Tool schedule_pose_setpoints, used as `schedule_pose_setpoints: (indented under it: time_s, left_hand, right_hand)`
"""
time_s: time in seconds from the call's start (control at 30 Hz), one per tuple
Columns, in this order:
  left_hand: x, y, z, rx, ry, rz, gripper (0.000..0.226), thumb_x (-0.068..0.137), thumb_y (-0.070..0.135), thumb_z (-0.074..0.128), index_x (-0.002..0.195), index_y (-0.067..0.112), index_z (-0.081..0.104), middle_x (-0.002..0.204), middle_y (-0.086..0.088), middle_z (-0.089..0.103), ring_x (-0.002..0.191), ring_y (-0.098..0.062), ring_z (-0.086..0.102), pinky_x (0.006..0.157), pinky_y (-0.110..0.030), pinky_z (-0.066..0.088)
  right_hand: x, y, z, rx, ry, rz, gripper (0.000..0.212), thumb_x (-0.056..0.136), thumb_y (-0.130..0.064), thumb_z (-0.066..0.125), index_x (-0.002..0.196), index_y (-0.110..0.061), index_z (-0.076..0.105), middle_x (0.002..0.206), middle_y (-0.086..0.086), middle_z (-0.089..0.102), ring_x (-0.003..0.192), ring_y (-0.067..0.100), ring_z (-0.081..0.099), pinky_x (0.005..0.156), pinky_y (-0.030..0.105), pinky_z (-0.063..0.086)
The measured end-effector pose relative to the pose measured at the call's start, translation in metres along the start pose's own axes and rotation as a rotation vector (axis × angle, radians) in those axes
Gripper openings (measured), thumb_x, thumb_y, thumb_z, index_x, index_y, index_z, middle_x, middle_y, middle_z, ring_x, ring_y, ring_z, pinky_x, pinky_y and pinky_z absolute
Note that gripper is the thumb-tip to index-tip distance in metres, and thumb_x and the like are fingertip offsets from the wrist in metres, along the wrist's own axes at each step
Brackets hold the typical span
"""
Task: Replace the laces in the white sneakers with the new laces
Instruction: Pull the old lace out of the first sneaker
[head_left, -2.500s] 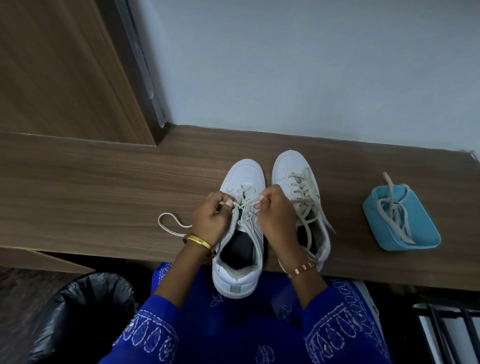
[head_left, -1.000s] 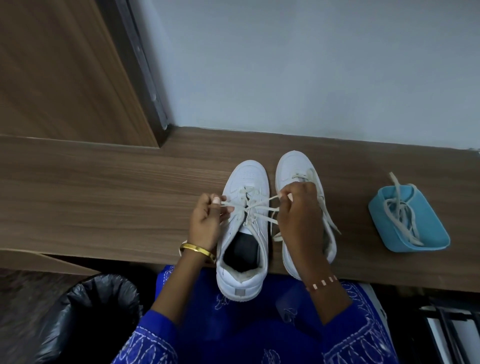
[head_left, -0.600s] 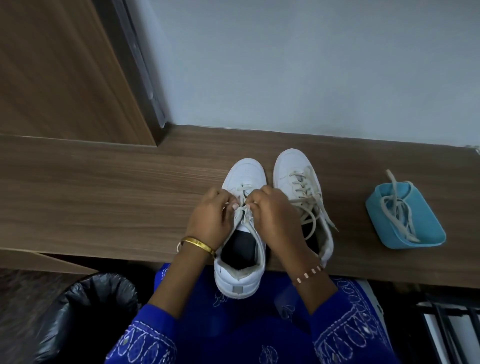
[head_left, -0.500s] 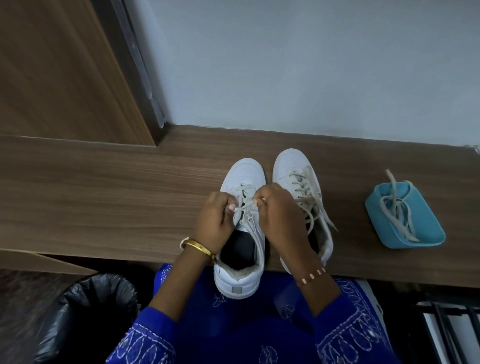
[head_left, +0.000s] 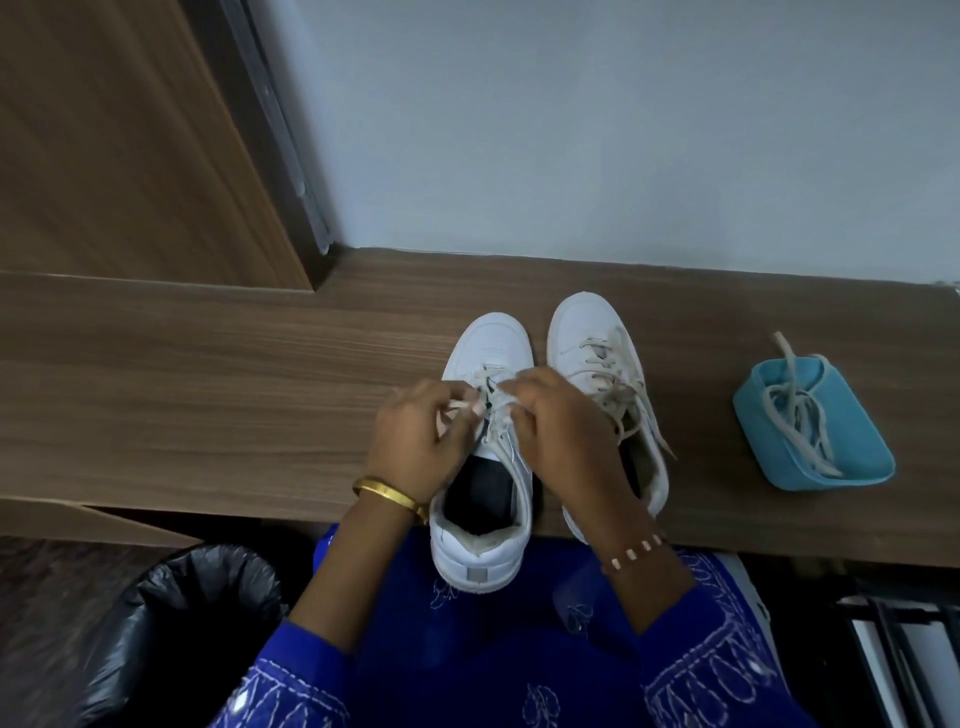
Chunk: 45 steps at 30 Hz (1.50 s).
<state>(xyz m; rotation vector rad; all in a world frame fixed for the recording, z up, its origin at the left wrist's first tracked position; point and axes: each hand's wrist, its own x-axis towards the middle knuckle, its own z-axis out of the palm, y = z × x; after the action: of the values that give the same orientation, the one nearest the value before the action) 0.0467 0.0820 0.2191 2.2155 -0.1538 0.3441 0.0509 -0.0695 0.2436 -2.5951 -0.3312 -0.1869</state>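
the fingers (head_left: 460, 410) of the left hand (head_left: 415, 447) are curled and pinch a lace (head_left: 496, 400) over the left sneaker (head_left: 485, 467); the fingers of the right hand (head_left: 566, 441) curl round the same lace from the other side, so the two hands nearly touch above the tongue. two white sneakers stand side by side on the wooden surface (head_left: 208, 395), toes toward the wall (head_left: 623, 130), and the left sneaker's heel hangs over the near edge. the right sneaker (head_left: 597, 353), just right of the left sneaker, is laced with loose ends trailing off its right side. well right of the left sneaker sits one blue tub (head_left: 852, 457) holding a bundle of pale laces (head_left: 795, 421), one end sticking up over its rim. one gold bangle (head_left: 389, 493) circles the left wrist and one beaded bracelet (head_left: 636, 551) the right. below and left of the left sneaker is one bin with a black bag (head_left: 171, 613).
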Motion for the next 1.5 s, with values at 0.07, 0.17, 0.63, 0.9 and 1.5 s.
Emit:
schedule_pose_setpoints:
  time_s: [0.07,0.17,0.63,0.9,1.5]
  left_hand:
    - [0.003,-0.002,0.001,0.227,0.020,0.106,0.020,0.077,0.033,0.058,0.078,0.018,0.071,0.063,0.010,0.056,0.058,-0.014,0.052,0.070,-0.034,0.044]
    - [0.004,-0.002,0.003,0.172,0.088,0.074,0.019,0.077,0.030,0.059,0.073,0.016,0.071,0.061,0.009,0.058,0.056,-0.006,0.051,0.069,-0.028,0.041]
    - [-0.009,-0.014,-0.016,-0.493,0.192,-0.523,0.026,0.095,0.003,0.043,0.073,0.014,0.052,0.073,-0.001,0.059,0.059,0.005,0.055,0.059,-0.013,0.044]
    - [-0.001,0.004,-0.007,0.306,-0.058,0.048,0.022,0.077,0.017,0.053,0.090,0.017,0.071,0.083,0.000,0.070,0.085,-0.026,0.066,0.093,-0.065,0.036]
    - [-0.012,-0.003,-0.014,-0.120,0.131,-0.229,0.016,0.080,0.016,0.059,0.093,0.020,0.068,0.087,0.005,0.065,0.085,-0.022,0.063,0.089,-0.036,0.048]
  right_hand:
    - [-0.001,-0.001,0.008,-0.067,-0.051,0.011,0.021,0.089,-0.007,0.050,0.103,-0.012,0.066,0.101,0.005,0.062,0.090,0.023,0.060,0.073,0.037,0.051]
    - [-0.004,0.001,0.009,-0.020,0.021,0.028,0.014,0.089,-0.008,0.051,0.090,-0.008,0.065,0.085,0.005,0.062,0.078,0.023,0.059,0.064,0.034,0.048]
    - [-0.007,0.017,-0.015,0.257,0.467,0.245,0.021,0.088,-0.001,0.055,0.106,-0.001,0.066,0.103,0.012,0.068,0.088,0.024,0.066,0.080,0.024,0.051]
    - [0.005,0.004,0.007,-0.026,-0.061,-0.064,0.023,0.091,-0.015,0.051,0.105,-0.016,0.070,0.111,0.002,0.063,0.092,0.021,0.063,0.076,0.037,0.052]
    - [0.000,0.021,-0.026,0.041,0.367,0.162,0.029,0.089,-0.003,0.055,0.117,-0.004,0.061,0.121,0.014,0.060,0.104,0.020,0.060,0.084,0.020,0.043]
